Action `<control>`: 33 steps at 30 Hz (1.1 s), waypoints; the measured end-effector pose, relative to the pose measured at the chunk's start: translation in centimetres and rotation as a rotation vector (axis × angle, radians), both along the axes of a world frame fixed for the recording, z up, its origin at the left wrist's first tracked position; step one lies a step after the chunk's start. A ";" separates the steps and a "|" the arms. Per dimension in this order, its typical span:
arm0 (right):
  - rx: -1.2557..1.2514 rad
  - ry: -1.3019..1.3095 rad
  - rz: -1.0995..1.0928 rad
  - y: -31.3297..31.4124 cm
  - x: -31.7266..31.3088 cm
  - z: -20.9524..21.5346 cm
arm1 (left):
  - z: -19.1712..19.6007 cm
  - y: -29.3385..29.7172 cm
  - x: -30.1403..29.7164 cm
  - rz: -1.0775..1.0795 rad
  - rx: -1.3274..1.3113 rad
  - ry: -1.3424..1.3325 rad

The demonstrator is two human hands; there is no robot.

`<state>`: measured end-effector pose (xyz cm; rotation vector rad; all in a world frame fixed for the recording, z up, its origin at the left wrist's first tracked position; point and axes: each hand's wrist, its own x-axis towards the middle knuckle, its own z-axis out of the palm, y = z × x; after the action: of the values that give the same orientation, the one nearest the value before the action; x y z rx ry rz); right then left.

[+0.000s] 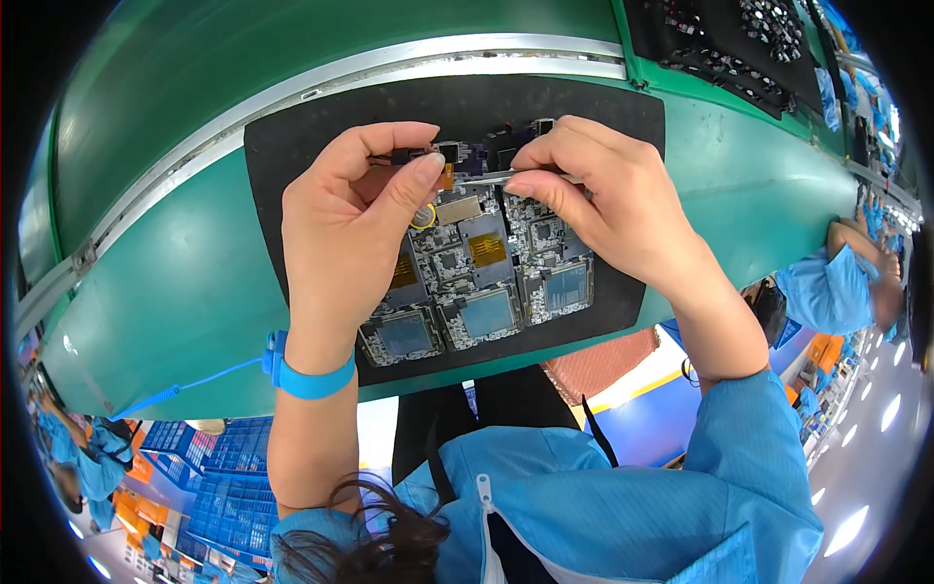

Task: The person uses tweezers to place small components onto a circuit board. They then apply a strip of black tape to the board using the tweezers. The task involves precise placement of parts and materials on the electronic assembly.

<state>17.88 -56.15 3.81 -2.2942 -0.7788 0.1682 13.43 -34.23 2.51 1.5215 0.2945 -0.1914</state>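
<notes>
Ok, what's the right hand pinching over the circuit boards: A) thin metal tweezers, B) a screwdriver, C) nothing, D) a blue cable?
A: the right hand pinches thin metal tweezers whose tip points toward the left hand above the circuit boards on the black mat.

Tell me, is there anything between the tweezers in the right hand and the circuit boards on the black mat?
Nothing visible blocks them. The right hand holds the metal tweezers with tips just above the upper row of circuit boards on the black mat. The left hand pinches a small part beside the tips, not under them.
</notes>
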 end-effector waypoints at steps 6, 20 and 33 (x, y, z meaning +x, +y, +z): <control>0.049 -0.028 -0.018 0.0 0.1 -0.8 | -0.1 -0.2 -0.1 0.000 0.044 -0.009; 0.015 -0.189 0.030 0.5 0.5 -1.8 | -0.1 0.2 -0.5 -0.003 0.117 -0.077; -0.064 -0.285 0.065 0.6 0.6 -2.0 | -1.6 0.5 -0.4 -0.033 0.219 -0.215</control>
<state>18.50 -55.54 1.78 -2.3848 -1.0049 -0.1102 12.99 -33.78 0.91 1.7485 0.1218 -0.0208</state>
